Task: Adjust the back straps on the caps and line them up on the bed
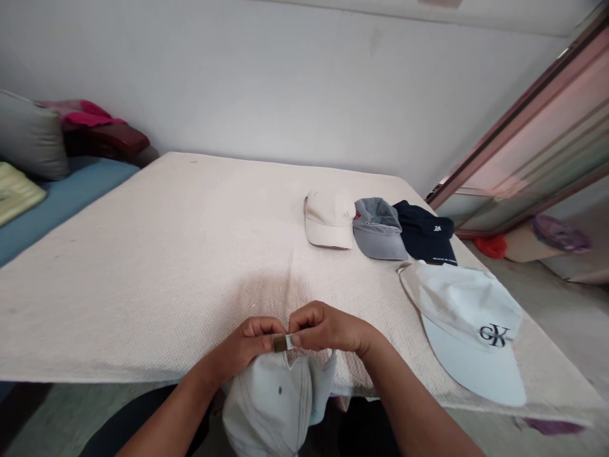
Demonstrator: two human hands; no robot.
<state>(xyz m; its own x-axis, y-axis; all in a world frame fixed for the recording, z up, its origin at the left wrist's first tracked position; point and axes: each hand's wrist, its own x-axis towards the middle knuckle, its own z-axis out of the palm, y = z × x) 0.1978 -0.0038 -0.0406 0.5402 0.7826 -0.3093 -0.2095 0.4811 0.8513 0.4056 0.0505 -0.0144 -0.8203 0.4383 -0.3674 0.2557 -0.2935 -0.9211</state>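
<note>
A light grey-white baseball cap (pixel 266 403) hangs at the near edge of the table, its back strap facing up. My left hand (pixel 250 343) pinches the strap beside its brass-coloured buckle (pixel 280 343). On the other side of the buckle, my right hand (pixel 323 327) grips the pale strap end between thumb and fingers. Most of the cap's brim is hidden below the strap. Nearest to my right arm lies a white cap (pixel 469 324) with dark letters on its front.
Along the right of the cloth-covered table (pixel 143 266) sit a cream cap (pixel 330 219), a grey cap (pixel 379 228) and a navy cap (pixel 425 231). A wall stands behind. At left is a blue seat (pixel 90 187) with a grey cushion (pixel 31 136).
</note>
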